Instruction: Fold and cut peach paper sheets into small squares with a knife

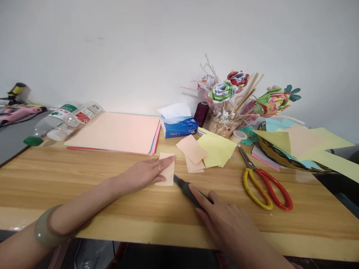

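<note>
My left hand (pixel 146 172) lies flat with its fingers stretched across a small peach paper rectangle (pixel 168 175), pressing it to the wooden table (pixel 112 209). In my right hand (pixel 221 213) is a dark utility knife (pixel 188 189), its blade tip beside the right edge of that paper. I cannot tell whether the blade touches the paper. Just to the right rest small peach paper pieces (pixel 192 149), partly over yellow paper sheets (pixel 217 149).
Scissors (pixel 258 179) with red and yellow handles lie at right. A stack of coloured paper (pixel 117 132), plastic bottles (pixel 60 116) and a blue tissue pack (pixel 179 127) stand at the back. Paper flowers (pixel 223 90) rise from a jar; a basket (pixel 280 155) holds more paper.
</note>
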Available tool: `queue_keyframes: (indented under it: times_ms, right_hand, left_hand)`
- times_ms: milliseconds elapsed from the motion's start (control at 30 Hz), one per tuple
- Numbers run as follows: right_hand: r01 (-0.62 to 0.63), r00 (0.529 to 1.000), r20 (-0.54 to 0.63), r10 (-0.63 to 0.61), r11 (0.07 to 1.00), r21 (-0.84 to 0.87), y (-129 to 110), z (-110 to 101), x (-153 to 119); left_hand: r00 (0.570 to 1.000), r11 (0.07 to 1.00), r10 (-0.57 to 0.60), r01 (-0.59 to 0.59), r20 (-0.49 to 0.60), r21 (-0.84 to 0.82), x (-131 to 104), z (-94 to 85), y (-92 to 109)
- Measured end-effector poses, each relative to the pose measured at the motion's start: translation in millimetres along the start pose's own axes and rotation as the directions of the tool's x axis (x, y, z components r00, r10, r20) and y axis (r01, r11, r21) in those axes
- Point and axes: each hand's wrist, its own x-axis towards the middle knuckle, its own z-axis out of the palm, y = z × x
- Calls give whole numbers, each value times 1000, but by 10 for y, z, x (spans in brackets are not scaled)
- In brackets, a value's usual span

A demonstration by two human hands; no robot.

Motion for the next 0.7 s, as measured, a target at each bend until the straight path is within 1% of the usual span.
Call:
queue_keyframes:
  times_ms: [67,200,267,333,367,433,500,567,633,700]
  right_hand:
    - [-20,1000,15,20,1000,-9,16,-22,42]
    - [-60,998,35,58,997,57,55,-80,159]
    - [-81,997,26,79,992,96,75,-95,207]
    - [-108,994,3,109,987,121,100,-93,217]
    - [-121,992,-16,124,984,133,119,-86,200]
    - [-150,985,-60,162,975,164,178,-60,117]
    - [-181,971,-118,208,961,207,272,-22,-27]
    - [-215,947,-179,265,942,259,392,32,-214]
    - [-249,919,-222,326,916,315,513,99,-417]
    - [-257,904,-238,356,896,363,608,177,-606]
  left_hand:
    - [999,999,-38,38,18,-13,2,-23,20]
    - [999,998,-37,38,12,-43,0,-43,48]
    - [999,997,-41,42,3,-58,-5,-39,57]
    - [998,996,-52,49,-32,-68,-10,-32,61]
    - [996,997,-49,45,-70,-68,-13,-30,61]
    - [985,998,-28,17,-172,-65,-25,-32,63]
    - [959,998,-6,-14,-284,-68,-50,-44,75]
    - [931,996,21,-51,-364,-75,-92,-59,107]
    - [925,993,62,-95,-374,-72,-143,-73,160]
    - [948,991,90,-117,-306,-69,-187,-85,218]
